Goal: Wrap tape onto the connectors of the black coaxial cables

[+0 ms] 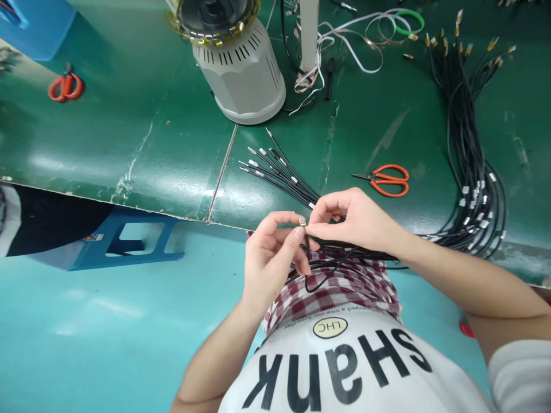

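Observation:
Between my two hands, over my lap, is the small metal connector end of a black cable (307,248). My left hand (275,249) pinches this cable just below the connector, with thumb and index finger. From the other side, my right hand (350,218) has its thumb and index finger closed at the same connector (302,222). Whether the right fingertips hold some tiny part is too small to tell. Several black cables with white labels (284,172) pass beneath my right hand, their ends spread on the green table. More cable loops hang over my checked cloth (327,287).
Orange-handled scissors (390,180) lie right of my hands, and a second orange pair (66,86) at the left. A large cable bundle (465,132) covers the right side. A grey machine (241,74), a white post (309,40) and tangled white strips (357,34) stand or lie behind.

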`<move>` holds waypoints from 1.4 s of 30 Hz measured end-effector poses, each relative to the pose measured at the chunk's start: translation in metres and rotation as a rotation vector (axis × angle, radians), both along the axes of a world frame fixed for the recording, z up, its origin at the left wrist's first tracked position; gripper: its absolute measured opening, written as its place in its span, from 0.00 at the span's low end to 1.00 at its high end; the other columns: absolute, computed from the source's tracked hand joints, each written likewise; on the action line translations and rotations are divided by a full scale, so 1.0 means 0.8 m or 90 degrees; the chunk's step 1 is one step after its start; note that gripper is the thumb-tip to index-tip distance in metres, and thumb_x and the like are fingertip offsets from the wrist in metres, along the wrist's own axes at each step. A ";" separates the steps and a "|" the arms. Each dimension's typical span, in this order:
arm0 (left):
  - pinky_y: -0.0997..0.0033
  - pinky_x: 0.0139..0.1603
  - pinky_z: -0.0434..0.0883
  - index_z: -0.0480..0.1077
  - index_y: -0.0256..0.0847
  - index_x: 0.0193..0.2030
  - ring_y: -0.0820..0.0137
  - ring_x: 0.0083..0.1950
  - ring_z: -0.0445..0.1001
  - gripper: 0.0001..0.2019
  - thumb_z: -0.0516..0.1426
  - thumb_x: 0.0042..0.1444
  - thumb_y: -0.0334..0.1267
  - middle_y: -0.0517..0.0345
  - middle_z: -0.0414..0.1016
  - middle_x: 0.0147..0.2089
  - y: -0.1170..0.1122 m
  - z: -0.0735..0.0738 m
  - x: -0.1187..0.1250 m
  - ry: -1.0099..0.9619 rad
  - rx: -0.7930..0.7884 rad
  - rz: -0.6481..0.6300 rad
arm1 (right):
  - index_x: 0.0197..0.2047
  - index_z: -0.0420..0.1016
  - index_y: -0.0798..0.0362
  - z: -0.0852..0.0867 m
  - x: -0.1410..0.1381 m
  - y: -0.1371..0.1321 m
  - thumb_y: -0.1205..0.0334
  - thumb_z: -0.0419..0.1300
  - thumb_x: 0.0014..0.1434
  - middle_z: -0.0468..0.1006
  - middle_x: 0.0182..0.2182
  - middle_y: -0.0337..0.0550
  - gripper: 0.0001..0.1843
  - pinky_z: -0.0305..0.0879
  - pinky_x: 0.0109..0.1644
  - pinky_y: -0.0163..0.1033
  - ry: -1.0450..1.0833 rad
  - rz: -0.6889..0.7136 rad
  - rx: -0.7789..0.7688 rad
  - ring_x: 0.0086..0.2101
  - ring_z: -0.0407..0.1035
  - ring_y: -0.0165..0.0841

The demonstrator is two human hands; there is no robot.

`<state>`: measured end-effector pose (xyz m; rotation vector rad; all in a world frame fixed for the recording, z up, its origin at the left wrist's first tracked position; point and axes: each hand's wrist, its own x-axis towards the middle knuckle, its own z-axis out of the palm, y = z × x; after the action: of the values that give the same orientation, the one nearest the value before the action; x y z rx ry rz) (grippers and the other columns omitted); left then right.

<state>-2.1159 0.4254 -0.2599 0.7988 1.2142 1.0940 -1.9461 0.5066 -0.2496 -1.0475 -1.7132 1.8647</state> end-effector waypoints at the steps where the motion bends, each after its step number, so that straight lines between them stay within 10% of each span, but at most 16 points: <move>1: 0.75 0.17 0.68 0.68 0.43 0.45 0.74 0.16 0.71 0.09 0.61 0.61 0.41 0.59 0.78 0.29 0.001 -0.001 0.000 -0.010 -0.003 0.000 | 0.30 0.76 0.56 0.000 0.001 0.001 0.58 0.67 0.55 0.79 0.26 0.39 0.10 0.66 0.34 0.33 -0.004 0.005 0.004 0.28 0.71 0.29; 12: 0.76 0.17 0.66 0.68 0.40 0.44 0.74 0.17 0.70 0.09 0.61 0.61 0.41 0.57 0.78 0.28 0.003 -0.010 0.003 -0.029 0.009 0.013 | 0.32 0.80 0.53 0.014 0.007 -0.003 0.60 0.61 0.61 0.81 0.29 0.40 0.09 0.67 0.38 0.37 -0.094 -0.002 0.140 0.31 0.73 0.32; 20: 0.77 0.17 0.62 0.68 0.41 0.44 0.77 0.16 0.66 0.08 0.59 0.62 0.41 0.58 0.78 0.28 0.002 -0.012 0.003 -0.047 -0.001 0.019 | 0.35 0.80 0.56 -0.012 0.007 0.001 0.57 0.65 0.58 0.80 0.30 0.41 0.10 0.67 0.38 0.34 0.008 -0.008 0.009 0.32 0.72 0.30; 42: 0.81 0.23 0.64 0.71 0.36 0.35 0.79 0.21 0.67 0.06 0.65 0.55 0.33 0.55 0.78 0.30 -0.004 -0.022 0.002 -0.169 -0.061 0.051 | 0.37 0.81 0.58 -0.025 0.000 -0.007 0.58 0.65 0.59 0.82 0.33 0.44 0.10 0.70 0.39 0.36 0.041 -0.063 0.021 0.33 0.74 0.31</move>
<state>-2.1144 0.4221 -0.2776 0.5167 1.0726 1.1576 -1.9463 0.5010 -0.2693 -1.0292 -1.6194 1.7836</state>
